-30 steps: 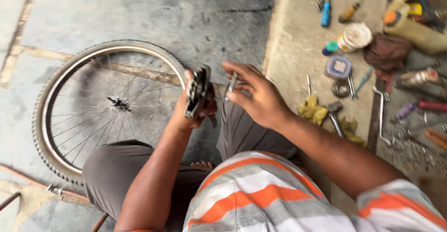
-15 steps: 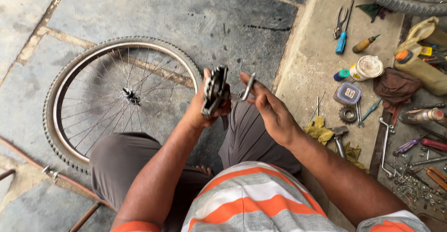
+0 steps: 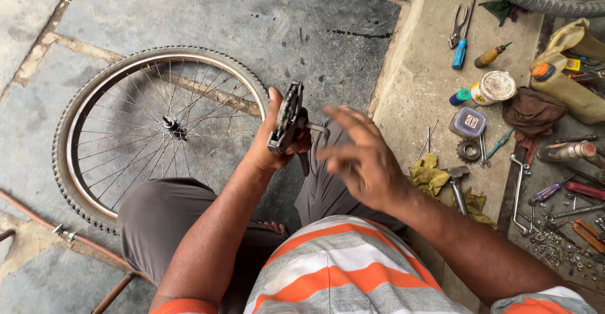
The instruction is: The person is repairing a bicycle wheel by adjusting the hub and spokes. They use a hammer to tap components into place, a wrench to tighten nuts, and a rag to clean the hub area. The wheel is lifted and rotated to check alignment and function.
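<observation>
My left hand (image 3: 272, 147) is raised over my lap and grips a dark, worn bicycle pedal (image 3: 287, 113), held upright by its lower end. A small metal tool (image 3: 319, 128) sticks out beside the pedal's axle, on the right. My right hand (image 3: 364, 160) hovers just right of the pedal, blurred by motion. Its fingers are spread and nothing shows in them. I sit with grey trousers and an orange-striped shirt in the foreground.
A spoked bicycle wheel (image 3: 70, 162) with its tyre lies flat on the stone floor to the left. On the right are pliers (image 3: 457, 28), a blue-handled screwdriver (image 3: 459, 53), a hammer (image 3: 458, 186), a yellow rag (image 3: 428, 173), a sprocket (image 3: 469, 151), jars, spanners, an oil bottle (image 3: 568, 91) and scattered nuts.
My right hand has come off the small metal tool at the pedal and pulled back toward me with its fingers spread. My left hand still holds the pedal up.
</observation>
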